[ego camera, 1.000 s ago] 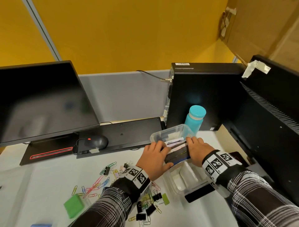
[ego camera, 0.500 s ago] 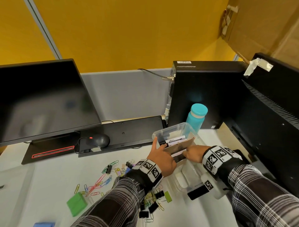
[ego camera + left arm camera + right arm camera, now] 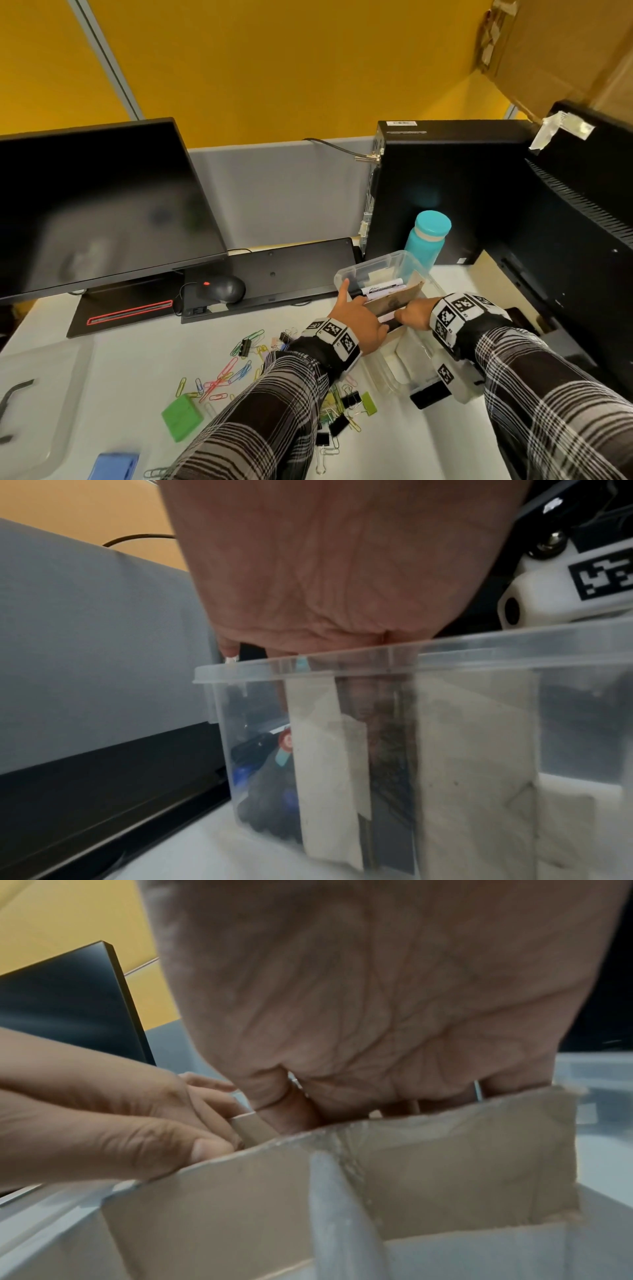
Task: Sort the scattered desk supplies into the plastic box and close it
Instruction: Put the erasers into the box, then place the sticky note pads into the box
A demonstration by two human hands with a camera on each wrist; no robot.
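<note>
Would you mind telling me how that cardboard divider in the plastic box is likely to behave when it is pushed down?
The cardboard divider looks thin with a ragged top edge, so it probably bends or creases rather than staying stiff. It seems light, as the left hand and right hand handle it at their fingers alone. The plastic box looks light too, so it may slide on the smooth desk.

Plastic box is sitting near the desk right edge, bottle just behind it, markers lying inside, paper clips lying scattered to its left.
</note>
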